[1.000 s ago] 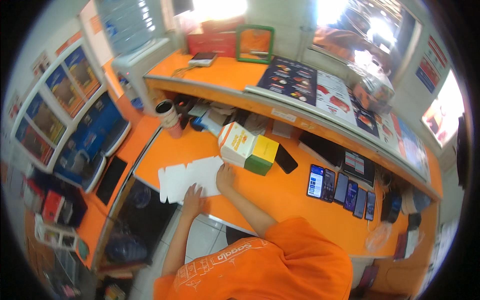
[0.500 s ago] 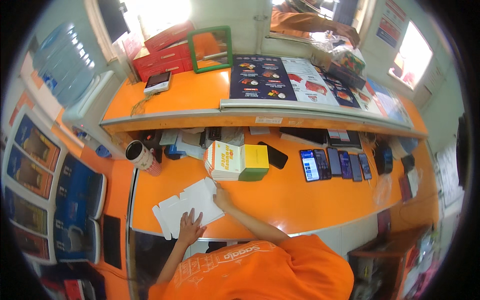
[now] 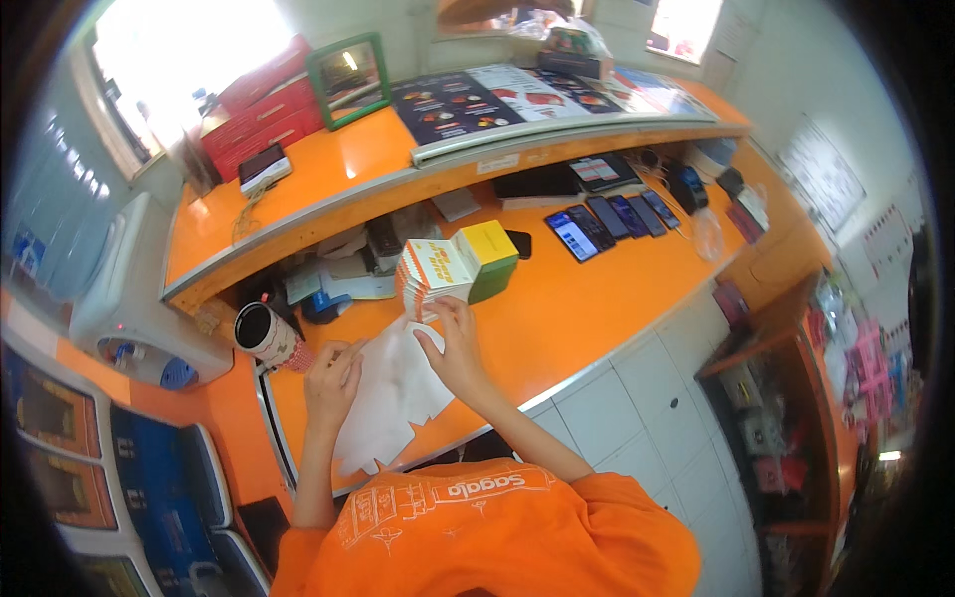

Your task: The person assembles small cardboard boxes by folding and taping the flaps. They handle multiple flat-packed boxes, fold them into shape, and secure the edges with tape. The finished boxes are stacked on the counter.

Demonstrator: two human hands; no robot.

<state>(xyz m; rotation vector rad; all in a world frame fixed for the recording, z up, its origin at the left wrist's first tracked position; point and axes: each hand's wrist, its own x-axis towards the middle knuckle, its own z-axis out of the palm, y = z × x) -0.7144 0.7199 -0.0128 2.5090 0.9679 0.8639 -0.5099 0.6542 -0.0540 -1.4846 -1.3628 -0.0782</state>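
Hands work at the near edge of an orange counter [image 3: 587, 298]; the left hand [image 3: 331, 383] lies on the left part of a flat white cardboard sheet [image 3: 393, 398], its fingers together and bent, pressing down near the sheet's far left corner; the right hand [image 3: 456, 343] sits at the sheet's far right edge, fingers loosely curled with the thumb apart from them, the fingertips reaching up to a stack of folded white-and-orange cartons [image 3: 433, 271] that stands on edge just beyond; whether those fingers pinch a carton or only touch it I cannot tell.

The sheet lies spread on the counter in front of the person, its near edge notched and hanging slightly past the counter's rim; a yellow-and-green box [image 3: 489, 259] stands touching the right side of the stack; a round cup with a dark mouth [image 3: 264, 333] lies tilted to the left of the sheet, near the left hand; a row of phones [image 3: 612, 219] lies farther right, well apart from both hands; a green-framed mirror [image 3: 348, 80] stands on the raised far shelf.
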